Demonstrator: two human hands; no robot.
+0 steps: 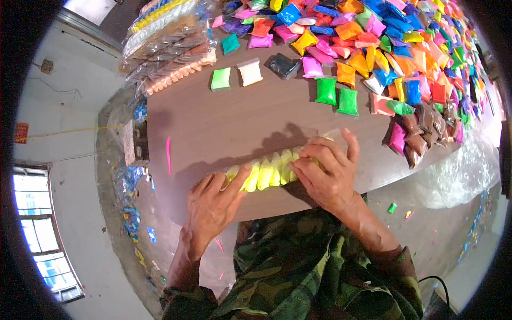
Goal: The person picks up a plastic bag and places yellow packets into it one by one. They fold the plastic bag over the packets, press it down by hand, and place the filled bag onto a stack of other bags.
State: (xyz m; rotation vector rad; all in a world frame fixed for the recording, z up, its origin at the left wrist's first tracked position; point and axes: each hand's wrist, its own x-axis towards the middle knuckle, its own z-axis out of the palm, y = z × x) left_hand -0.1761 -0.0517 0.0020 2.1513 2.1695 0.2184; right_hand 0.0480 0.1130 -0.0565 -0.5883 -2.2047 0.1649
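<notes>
A row of several yellow packets in clear wrapping lies near the front edge of the brown table. At its left end, my left hand rests with its fingers bent over the packets and the index fingertip on them. My right hand is at the other end, its thumb and fingers closed on the yellow row and one finger raised. The fingers partly hide both ends of the row.
Many colourful packets are heaped at the back right, with brown packets beside them. Stacked bagged rows stand at the back left. A pink strip lies at left. Clear plastic hangs at the right edge.
</notes>
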